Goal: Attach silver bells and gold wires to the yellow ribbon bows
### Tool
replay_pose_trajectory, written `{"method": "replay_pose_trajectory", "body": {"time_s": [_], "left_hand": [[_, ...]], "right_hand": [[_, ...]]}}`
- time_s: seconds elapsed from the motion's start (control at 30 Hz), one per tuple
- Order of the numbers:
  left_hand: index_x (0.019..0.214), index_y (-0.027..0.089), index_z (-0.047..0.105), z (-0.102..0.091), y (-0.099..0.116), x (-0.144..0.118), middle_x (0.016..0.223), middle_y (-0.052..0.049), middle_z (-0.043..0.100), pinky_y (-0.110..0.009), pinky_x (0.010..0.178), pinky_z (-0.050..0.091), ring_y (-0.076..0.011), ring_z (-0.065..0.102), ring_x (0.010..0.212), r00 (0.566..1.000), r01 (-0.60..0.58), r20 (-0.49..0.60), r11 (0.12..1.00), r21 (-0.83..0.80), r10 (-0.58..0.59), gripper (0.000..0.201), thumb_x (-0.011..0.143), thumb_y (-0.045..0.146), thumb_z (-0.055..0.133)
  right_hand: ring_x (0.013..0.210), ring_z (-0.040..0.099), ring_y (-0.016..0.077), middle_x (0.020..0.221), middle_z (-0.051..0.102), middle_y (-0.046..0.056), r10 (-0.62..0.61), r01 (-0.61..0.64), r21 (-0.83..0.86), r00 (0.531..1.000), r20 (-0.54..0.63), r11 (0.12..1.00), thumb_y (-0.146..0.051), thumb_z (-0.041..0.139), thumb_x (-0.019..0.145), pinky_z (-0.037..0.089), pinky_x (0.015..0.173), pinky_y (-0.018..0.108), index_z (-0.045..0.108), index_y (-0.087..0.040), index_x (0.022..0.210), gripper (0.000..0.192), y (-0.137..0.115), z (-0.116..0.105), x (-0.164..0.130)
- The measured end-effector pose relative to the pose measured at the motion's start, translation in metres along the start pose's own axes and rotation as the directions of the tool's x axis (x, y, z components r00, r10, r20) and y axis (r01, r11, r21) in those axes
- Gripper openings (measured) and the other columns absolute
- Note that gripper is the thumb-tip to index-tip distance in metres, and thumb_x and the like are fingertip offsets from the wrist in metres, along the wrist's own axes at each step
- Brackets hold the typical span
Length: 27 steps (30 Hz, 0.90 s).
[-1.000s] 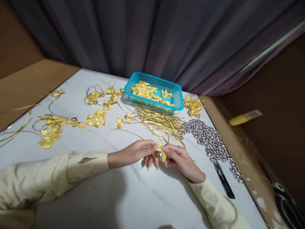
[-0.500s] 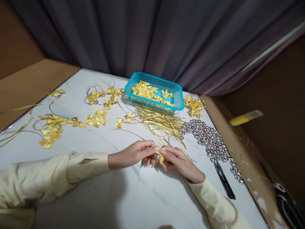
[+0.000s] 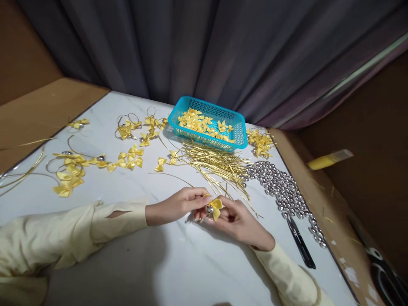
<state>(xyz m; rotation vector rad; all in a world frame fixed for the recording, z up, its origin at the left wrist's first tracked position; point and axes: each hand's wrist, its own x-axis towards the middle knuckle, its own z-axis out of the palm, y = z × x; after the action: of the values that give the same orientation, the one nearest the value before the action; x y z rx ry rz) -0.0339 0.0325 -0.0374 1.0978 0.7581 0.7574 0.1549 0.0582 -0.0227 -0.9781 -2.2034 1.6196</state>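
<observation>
Far left on the white table [image 3: 178, 263]: loose gold cords [image 3: 22, 174] and finished yellow bows with bells [image 3: 72, 170], more of them [image 3: 137, 129] further back. Left hand [image 3: 178, 204], cream sleeve, rests on the table near the front centre, thumb and fingertips pinched on a small yellow ribbon bow [image 3: 216, 205] with a silver bell [image 3: 209, 209] just under it. Right hand [image 3: 239, 219] meets it from the right, palm partly up, fingers curled around the same bow and bell; both hands touch. Behind the hands: a bundle of gold cords [image 3: 216, 163], then a turquoise plastic basket [image 3: 237, 127] with yellow bows inside. Right of the cords: a pile of silver bells [image 3: 280, 189], more bows [image 3: 261, 142], black scissors [image 3: 301, 244] at the table's right edge. Yellow tube [image 3: 328, 159] lies off the table, far right.
</observation>
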Motion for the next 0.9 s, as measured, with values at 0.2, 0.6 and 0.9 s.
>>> {"method": "replay_pose_trajectory", "body": {"time_s": [0.2, 0.6, 0.9], "left_hand": [[0.076, 0.013, 0.052, -0.001, 0.001, 0.001, 0.060, 0.002, 0.050, -0.020, 0.049, 0.033, -0.0080, 0.044, 0.052, 1.000, -0.001, -0.001, 1.000, 0.007, 0.001, 0.036, 0.085, 0.048, 0.049], [0.072, 0.014, 0.050, -0.003, -0.001, -0.001, 0.059, 0.003, 0.046, -0.021, 0.050, 0.030, -0.0078, 0.041, 0.053, 0.992, -0.029, 0.124, 1.000, 0.000, 0.029, 0.039, 0.082, 0.052, 0.052], [0.071, 0.014, 0.052, -0.003, -0.001, -0.001, 0.056, 0.004, 0.046, -0.020, 0.048, 0.030, -0.0071, 0.041, 0.050, 0.989, -0.017, 0.145, 1.000, -0.001, 0.017, 0.042, 0.079, 0.055, 0.053]], "right_hand": [[0.046, 0.022, 0.0067, 0.050, 0.028, -0.007, -0.064, 0.073, -0.148, 0.996, 0.064, 0.986, -0.041, 0.045, 0.087, 0.021, 0.043, 0.020, 0.060, -0.013, 0.077, 0.034, -0.001, -0.002, 0.003], [0.044, 0.024, 0.0061, 0.048, 0.027, -0.007, -0.120, 0.127, -0.080, 0.989, 0.085, 0.989, -0.044, 0.040, 0.089, 0.022, 0.041, 0.020, 0.045, -0.016, 0.058, 0.041, 0.000, -0.009, 0.001], [0.042, 0.025, 0.0056, 0.046, 0.030, -0.007, -0.120, 0.123, -0.029, 0.989, 0.083, 0.992, -0.043, 0.041, 0.087, 0.021, 0.040, 0.019, 0.044, -0.017, 0.057, 0.040, -0.002, -0.006, 0.000]]}}
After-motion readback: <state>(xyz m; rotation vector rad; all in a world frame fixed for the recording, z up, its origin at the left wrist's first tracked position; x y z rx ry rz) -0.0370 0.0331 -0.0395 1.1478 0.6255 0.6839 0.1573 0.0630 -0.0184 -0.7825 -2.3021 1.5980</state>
